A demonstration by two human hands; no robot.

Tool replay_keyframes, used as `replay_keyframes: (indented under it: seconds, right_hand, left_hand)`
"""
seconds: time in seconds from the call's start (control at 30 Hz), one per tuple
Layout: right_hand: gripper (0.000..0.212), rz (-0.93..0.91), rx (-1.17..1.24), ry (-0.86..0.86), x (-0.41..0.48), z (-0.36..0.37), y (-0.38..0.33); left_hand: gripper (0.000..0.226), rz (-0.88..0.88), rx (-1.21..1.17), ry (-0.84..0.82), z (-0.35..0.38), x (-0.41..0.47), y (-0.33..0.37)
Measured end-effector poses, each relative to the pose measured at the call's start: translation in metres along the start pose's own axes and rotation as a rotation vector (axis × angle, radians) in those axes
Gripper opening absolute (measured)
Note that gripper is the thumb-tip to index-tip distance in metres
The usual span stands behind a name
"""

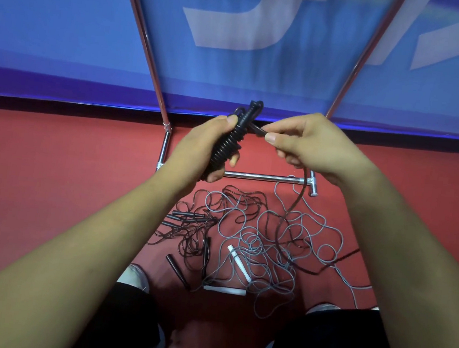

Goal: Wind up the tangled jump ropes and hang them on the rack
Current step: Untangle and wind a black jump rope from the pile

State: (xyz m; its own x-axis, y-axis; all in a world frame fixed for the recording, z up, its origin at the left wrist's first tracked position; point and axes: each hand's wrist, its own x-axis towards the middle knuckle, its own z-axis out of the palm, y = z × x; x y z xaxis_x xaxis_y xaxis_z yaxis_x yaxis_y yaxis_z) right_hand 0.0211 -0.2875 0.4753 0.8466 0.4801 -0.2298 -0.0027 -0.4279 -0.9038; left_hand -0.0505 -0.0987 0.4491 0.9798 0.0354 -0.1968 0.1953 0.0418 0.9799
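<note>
L hand (pixel 200 145) is curled tight round a black jump rope bundle (pixel 227 145), its cord wound in close coils over the handles. The bundle is held tilted, up off the floor & in front of the chrome tube rack (pixel 262 177). Thumb lies on top of the coils; fingertips show underneath. R hand (pixel 310 148) pinches the loose black cord (pixel 294 203) btw thumb & forefinger, just beside the bundle's upper end. From that hand the cord drops to the floor & runs off to the right. The other ropes lie on the red floor (pixel 54 155) btw the rack's base bar & the person's grey shoes (pixel 135 276). These are a grey rope tangle (pixel 269 246) w/ two white plastic handles (pixel 237 261) and, to its left, a thin black rope tangle (pixel 189 226) w/ slim black handles (pixel 177 271). The two tangles overlap in the middle. The rack's two uprights rise in front of a blue banner w/ pale lettering (pixel 54 28).
</note>
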Motion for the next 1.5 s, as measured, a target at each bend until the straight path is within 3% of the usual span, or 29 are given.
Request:
replay_keyframes:
  seconds: [0.23,0.53,0.73,0.87,0.93,1.2,1.4,1.5]
  right_hand:
    - [0.013,-0.119,-0.356,0.03,-0.008,0.003,-0.015]
    - [0.008,-0.163,-0.452,0.0,-0.012,0.0,-0.015]
    - [0.013,-0.199,-0.588,-0.04,-0.014,0.006,-0.017]
    - [0.017,-0.213,-0.71,-0.11,-0.013,0.01,-0.016]
    - [0.016,-0.209,-0.752,-0.144,-0.014,0.014,-0.014]
    - [0.018,-0.096,-0.658,-0.171,-0.017,0.009,-0.014]
    - [0.015,-0.11,-0.696,-0.115,-0.013,0.011,-0.016]
    - [0.011,-0.182,-0.752,-0.125,-0.012,0.017,-0.013]
  left_hand:
    - [0.035,-0.081,-0.066,0.124,-0.005,0.005,0.0]
    - [0.038,0.006,-0.021,0.083,-0.008,0.006,-0.004]
    - [0.02,0.114,0.251,0.099,-0.012,0.005,-0.007]
    - [0.042,0.145,0.874,0.099,-0.018,0.004,-0.013]
    - [0.046,0.147,1.04,0.069,-0.019,0.005,-0.014]
    - [0.052,0.103,1.288,0.044,-0.023,0.009,-0.016]
    - [0.055,0.099,1.45,0.078,-0.022,0.008,-0.02]
    - [0.054,0.087,1.49,-0.005,-0.016,0.005,-0.021]
